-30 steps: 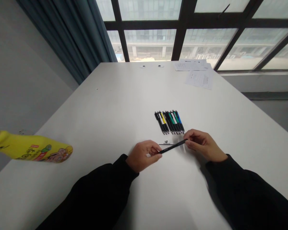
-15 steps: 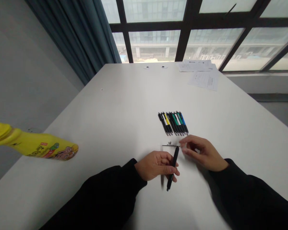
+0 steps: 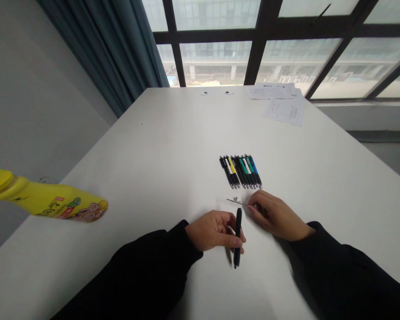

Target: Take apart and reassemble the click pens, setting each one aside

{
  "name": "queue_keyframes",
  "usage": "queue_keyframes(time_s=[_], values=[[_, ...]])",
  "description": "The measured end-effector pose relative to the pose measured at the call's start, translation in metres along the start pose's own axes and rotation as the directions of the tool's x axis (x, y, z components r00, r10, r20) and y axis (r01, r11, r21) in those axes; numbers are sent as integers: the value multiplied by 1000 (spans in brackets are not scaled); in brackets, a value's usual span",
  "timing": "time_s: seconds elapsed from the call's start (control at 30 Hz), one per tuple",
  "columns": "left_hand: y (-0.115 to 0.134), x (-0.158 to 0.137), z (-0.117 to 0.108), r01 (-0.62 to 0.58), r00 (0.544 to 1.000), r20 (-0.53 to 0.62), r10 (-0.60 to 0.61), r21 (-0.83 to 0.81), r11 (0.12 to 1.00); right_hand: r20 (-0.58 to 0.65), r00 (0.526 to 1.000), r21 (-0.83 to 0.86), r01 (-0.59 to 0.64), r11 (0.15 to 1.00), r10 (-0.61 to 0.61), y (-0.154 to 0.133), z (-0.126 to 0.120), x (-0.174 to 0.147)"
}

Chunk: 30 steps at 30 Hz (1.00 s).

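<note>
Left hand [image 3: 216, 233] pinched a black pen barrel [image 3: 238, 222]; grip of right hand [image 3: 270, 215] pinched a thin rod [image 3: 237, 202] near the lined-up pens [image 3: 242, 172].

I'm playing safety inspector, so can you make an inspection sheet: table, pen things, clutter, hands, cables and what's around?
Surface: smooth white tabletop.
Pen things: slim black pen barrel; thin dark straight stick; small silvery piece; row of black, white, yellow, green and blue pens.
Clutter: yellow plastic bottle with printed pictures; printed white paper sheets.
Hands: bare left hand holds the barrel; bare right hand pinches the stick's end.
Cables: nothing seen.
Surroundings: blue-grey curtain; dark-framed window; grey wall.
</note>
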State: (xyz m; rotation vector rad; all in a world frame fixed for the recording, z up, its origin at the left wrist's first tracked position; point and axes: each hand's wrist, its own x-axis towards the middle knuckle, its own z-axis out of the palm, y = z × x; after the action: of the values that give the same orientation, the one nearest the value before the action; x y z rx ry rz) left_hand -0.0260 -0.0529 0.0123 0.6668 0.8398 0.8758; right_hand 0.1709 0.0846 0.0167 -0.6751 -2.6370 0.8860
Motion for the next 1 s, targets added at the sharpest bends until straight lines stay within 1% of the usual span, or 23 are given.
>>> queue_keyframes(time_s=[0.07,0.1,0.17,0.23,0.3,0.4,0.47,0.5,0.6,0.8,0.9,1.0], values=[[-2,1,-1,1,1000,-13,-1,-12,1000,-32,994,204,-94,975,102,3,1,0],[-3,1,-1,2,1000,-19,-2,-21,1000,-43,987,319,-131,939,152,4,2,0],[-4,1,-2,0,999,-32,-1,-37,999,-51,972,539,-167,826,229,7,3,0],[-4,1,-2,-6,999,-32,5,-35,999,-29,960,704,-179,687,280,9,4,1],[-3,1,-1,-8,1000,-29,7,-28,1000,5,949,816,-186,547,316,10,3,1],[-2,1,0,12,1000,-22,-13,-30,999,55,942,927,-171,334,331,10,-2,2],[-2,1,0,23,1000,-20,-24,-33,999,74,940,960,-158,232,334,10,-6,3],[-3,1,0,25,999,-23,-26,-31,999,79,938,967,-155,204,338,9,-7,3],[-5,1,0,28,999,-28,-29,-30,999,89,930,972,-160,174,357,10,-8,4],[-5,0,0,23,1000,-12,-23,-20,1000,77,915,971,-159,178,397,17,-3,5],[-5,0,0,15,1000,-7,-15,-15,1000,82,921,971,-159,176,380,18,-3,5],[-6,0,-1,8,1000,-2,-8,0,1000,80,927,969,-159,191,367,18,-4,5]])
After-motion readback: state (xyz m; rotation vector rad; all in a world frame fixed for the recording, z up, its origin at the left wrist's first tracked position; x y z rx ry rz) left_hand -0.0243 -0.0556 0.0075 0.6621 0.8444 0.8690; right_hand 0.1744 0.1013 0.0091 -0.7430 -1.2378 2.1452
